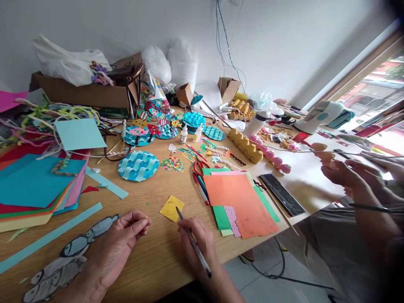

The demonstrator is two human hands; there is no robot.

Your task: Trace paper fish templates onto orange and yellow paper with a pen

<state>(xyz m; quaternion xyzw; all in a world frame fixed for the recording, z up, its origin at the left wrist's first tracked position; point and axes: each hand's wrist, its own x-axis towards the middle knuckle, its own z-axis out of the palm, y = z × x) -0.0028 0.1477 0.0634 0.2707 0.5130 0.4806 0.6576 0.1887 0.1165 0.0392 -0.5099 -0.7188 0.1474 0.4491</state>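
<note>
My right hand (pixel 199 240) is closed round a pencil (pixel 193 242), whose tip touches a small yellow paper piece (pixel 171 208) on the wooden table (pixel 151 256). My left hand (pixel 121 240) rests on the table to the left, fingers curled with the fingertips pressed together; nothing shows in them. Its wrist lies over grey paper fish cutouts (pixel 72 252). A stack of orange, green and pink paper sheets (pixel 240 202) lies just right of the yellow piece.
Coloured card stacks (pixel 34 185) lie at left, with blue wave discs (pixel 138 165), glue bottles (pixel 183 135), scissors (pixel 198 168) and a black ruler (pixel 280 193) farther back. Cardboard boxes (pixel 85 92) line the wall. Another person's hands (pixel 350 174) work at the right.
</note>
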